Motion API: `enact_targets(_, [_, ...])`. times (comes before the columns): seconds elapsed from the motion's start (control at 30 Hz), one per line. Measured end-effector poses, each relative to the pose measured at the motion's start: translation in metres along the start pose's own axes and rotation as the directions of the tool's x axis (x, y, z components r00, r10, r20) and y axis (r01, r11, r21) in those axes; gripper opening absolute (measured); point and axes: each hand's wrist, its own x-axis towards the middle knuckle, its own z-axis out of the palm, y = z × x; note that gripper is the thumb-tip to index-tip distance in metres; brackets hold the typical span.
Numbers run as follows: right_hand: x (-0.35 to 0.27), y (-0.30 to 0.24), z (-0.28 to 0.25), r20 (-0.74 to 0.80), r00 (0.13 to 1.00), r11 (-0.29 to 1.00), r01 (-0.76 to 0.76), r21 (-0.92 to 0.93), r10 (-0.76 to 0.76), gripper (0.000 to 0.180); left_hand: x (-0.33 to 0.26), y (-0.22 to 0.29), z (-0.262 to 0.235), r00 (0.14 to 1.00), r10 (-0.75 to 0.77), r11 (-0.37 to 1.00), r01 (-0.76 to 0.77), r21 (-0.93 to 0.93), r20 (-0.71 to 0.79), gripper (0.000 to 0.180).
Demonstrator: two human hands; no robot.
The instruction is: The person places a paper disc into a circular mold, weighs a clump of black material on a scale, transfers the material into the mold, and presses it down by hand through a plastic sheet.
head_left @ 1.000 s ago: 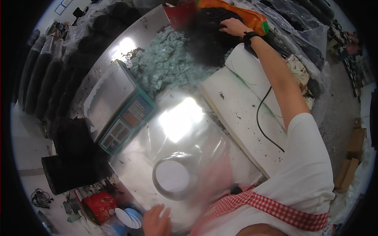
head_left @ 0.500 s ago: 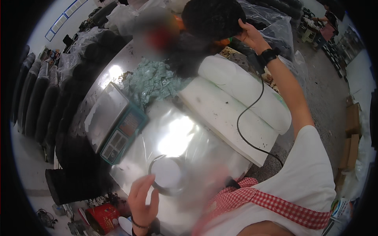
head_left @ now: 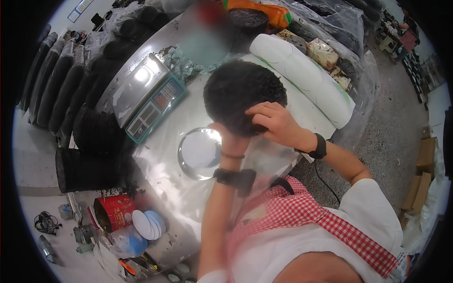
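A round black disc (head_left: 240,89), rough and matted like dried seaweed, is held above the middle of the metal table (head_left: 188,212). My left hand (head_left: 232,141) grips its near edge from below, with most fingers hidden beneath it. My right hand (head_left: 278,123) is on its near right edge, fingers bent and pressed against it. Just left of my left hand lies a shiny round ring or dish with a white round centre (head_left: 200,153). A scale with a teal front panel and metal pan (head_left: 150,111) stands farther left.
Small pale-green packets (head_left: 188,63) are heaped behind the scale. A white roll (head_left: 302,78) lies at the right. Another black disc (head_left: 247,20) sits at the back. Black stacks in plastic (head_left: 66,89) line the left; a red tin (head_left: 113,212) and white round discs (head_left: 147,225) are at lower left.
My right hand has brought the black disc from the far end of the table toward me. My left hand, open near the ring before, has moved up and taken hold of the disc.
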Motion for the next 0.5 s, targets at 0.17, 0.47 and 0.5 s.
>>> enact_targets(0.17, [-0.003,0.000,0.004,0.085,0.967,0.826,-0.248,0.506,0.239,0.026,-0.018,0.004,-0.026,0.991,0.111,0.516,-0.118,0.848,0.070,0.102])
enact_targets(0.47, [-0.001,0.103,-0.040,-0.110,0.526,0.166,-0.059,0.984,0.843,0.032,-0.011,0.033,0.013,0.964,0.155,0.961,-0.097,0.258,-0.218,0.042])
enact_targets(0.5, [-0.005,0.113,-0.024,0.248,0.574,-0.340,0.056,0.939,0.780,0.034,-0.015,0.037,0.010,0.966,0.154,0.944,-0.082,0.320,-0.206,0.041])
